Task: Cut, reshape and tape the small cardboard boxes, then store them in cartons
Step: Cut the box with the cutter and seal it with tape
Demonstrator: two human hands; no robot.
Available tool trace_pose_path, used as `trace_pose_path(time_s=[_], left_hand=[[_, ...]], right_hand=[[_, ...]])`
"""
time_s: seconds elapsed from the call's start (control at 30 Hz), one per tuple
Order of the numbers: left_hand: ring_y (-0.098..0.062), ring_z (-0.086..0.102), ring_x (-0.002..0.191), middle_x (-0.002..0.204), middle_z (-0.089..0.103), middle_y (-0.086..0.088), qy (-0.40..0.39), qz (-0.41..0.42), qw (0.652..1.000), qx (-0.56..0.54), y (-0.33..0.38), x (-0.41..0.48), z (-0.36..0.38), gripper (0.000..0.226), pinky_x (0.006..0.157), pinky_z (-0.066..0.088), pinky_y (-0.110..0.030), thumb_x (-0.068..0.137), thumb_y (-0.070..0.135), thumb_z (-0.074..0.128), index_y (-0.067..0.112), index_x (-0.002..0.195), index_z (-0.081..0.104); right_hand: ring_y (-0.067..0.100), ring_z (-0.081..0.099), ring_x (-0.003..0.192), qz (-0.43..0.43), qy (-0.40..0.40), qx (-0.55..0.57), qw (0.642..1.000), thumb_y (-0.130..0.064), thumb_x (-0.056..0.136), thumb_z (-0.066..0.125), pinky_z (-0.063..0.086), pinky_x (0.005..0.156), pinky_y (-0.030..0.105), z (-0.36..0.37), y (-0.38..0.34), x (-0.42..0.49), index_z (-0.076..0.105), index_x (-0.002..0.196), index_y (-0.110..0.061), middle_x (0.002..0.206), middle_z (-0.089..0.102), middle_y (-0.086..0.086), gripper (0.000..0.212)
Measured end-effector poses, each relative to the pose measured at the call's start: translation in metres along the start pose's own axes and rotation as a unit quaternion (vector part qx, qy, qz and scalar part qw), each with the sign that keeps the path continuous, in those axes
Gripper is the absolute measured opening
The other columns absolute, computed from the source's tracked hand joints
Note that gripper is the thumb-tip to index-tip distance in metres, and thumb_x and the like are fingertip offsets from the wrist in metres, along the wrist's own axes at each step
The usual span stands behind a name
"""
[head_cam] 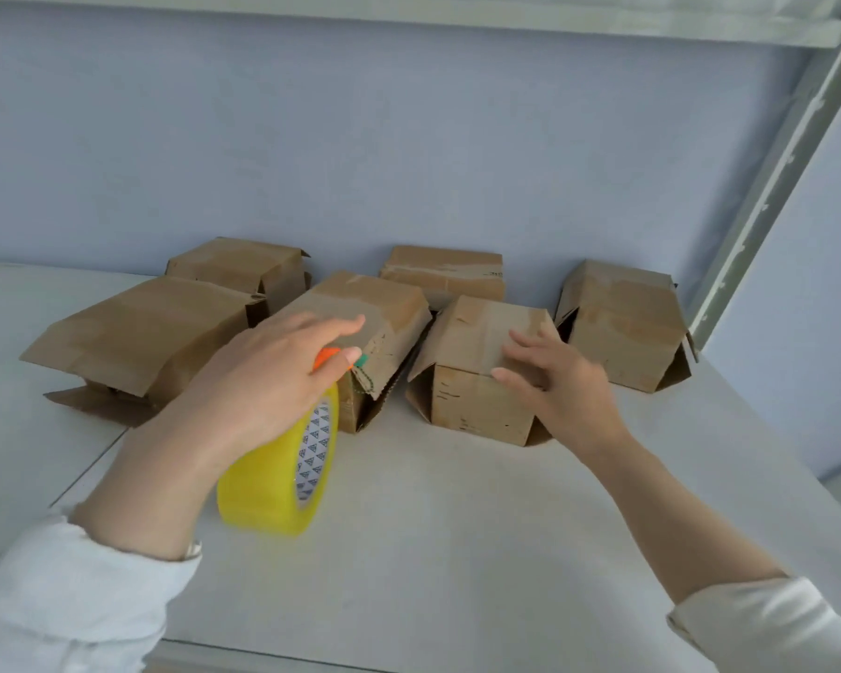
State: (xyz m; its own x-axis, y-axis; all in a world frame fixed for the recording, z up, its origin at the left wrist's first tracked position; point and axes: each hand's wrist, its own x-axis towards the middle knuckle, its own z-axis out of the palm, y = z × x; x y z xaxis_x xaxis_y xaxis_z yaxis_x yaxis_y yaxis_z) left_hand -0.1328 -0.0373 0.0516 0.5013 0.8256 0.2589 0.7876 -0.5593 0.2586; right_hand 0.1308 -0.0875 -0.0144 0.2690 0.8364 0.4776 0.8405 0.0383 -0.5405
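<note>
Several small brown cardboard boxes with loose flaps and old tape stand on the white table (457, 517). My left hand (263, 381) holds a yellow tape roll (273, 478) just above the table, in front of the middle box (379, 303). A small orange piece (328, 354) and a green bit (360, 360) show at my thumb; how the fingers grip is hidden under the hand. My right hand (554, 381) has its fingers spread and touches the top front edge of the box to the right of the middle one (477, 405).
A wider flattened box (142, 327) lies at the left, with further boxes behind it (239, 264), at the back centre (443, 274) and at the right (622, 323). A pale wall stands close behind them. A grey shelf post (773, 187) slants up at the right.
</note>
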Motion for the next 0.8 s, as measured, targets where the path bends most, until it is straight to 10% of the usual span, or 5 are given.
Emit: trace_pose_path(time_s=[0.23,0.47,0.8], left_hand=[[-0.008,0.016,0.142,0.152,0.026,0.011,0.056,0.043,0.996,0.051,0.049,0.009,0.033,0.046,0.109,0.016,-0.026,0.096,0.042,0.037,0.034,0.141,0.034],[-0.008,0.007,0.144,0.153,0.022,0.011,0.046,0.066,0.993,0.081,0.055,0.019,0.041,0.045,0.111,0.009,-0.023,0.097,0.040,0.039,0.032,0.141,0.034],[-0.011,0.008,0.144,0.157,0.013,0.002,-0.016,0.081,0.996,0.029,0.056,0.031,0.066,0.065,0.115,0.009,-0.025,0.095,0.043,0.043,0.023,0.149,0.012]], right_hand=[[0.031,0.059,0.115,-0.155,0.023,-0.125,0.980,-0.040,0.075,0.071,0.048,0.091,0.046,0.026,0.019,0.004,0.066,0.108,-0.007,0.116,0.066,0.007,0.047],[0.028,0.057,0.101,-0.114,0.040,-0.089,0.989,-0.063,0.073,0.053,0.048,0.076,0.043,0.026,0.014,0.014,0.065,0.097,-0.011,0.107,0.063,0.003,0.058],[0.027,0.051,0.101,-0.152,-0.002,-0.055,0.987,-0.031,0.067,0.081,0.050,0.079,0.037,0.021,0.021,0.009,0.061,0.105,-0.004,0.114,0.057,0.008,0.051]])
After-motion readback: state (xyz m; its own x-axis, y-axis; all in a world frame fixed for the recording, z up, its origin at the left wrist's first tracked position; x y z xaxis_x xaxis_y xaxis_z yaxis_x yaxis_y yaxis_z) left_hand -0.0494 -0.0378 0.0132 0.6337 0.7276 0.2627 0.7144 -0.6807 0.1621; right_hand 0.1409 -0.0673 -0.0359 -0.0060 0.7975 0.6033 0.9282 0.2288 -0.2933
